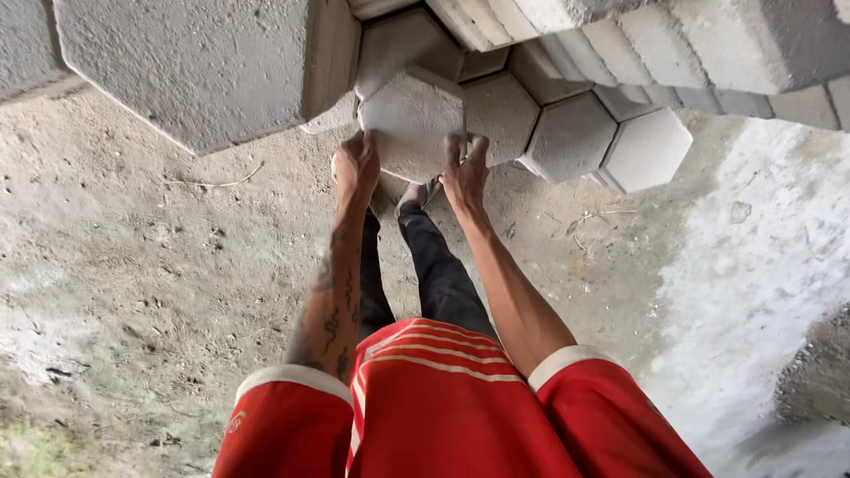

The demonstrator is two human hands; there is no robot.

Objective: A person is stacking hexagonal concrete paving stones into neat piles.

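Gripping upright hexagonal paver [412, 119] flat-face-forward.

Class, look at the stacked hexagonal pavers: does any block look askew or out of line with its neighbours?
Yes. The hexagonal paver gripped by the left hand and right hand juts forward from the row of pavers, which sit flush face to face. No breakage is visible.

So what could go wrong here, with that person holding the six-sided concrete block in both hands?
1. The block is gripped only at its lower edges by the left hand and right hand; it might slip.
2. A foot in an open sandal sits right below it, so a drop could hurt the toes.
3. Fingers could get pinched against the neighbouring stacked blocks.
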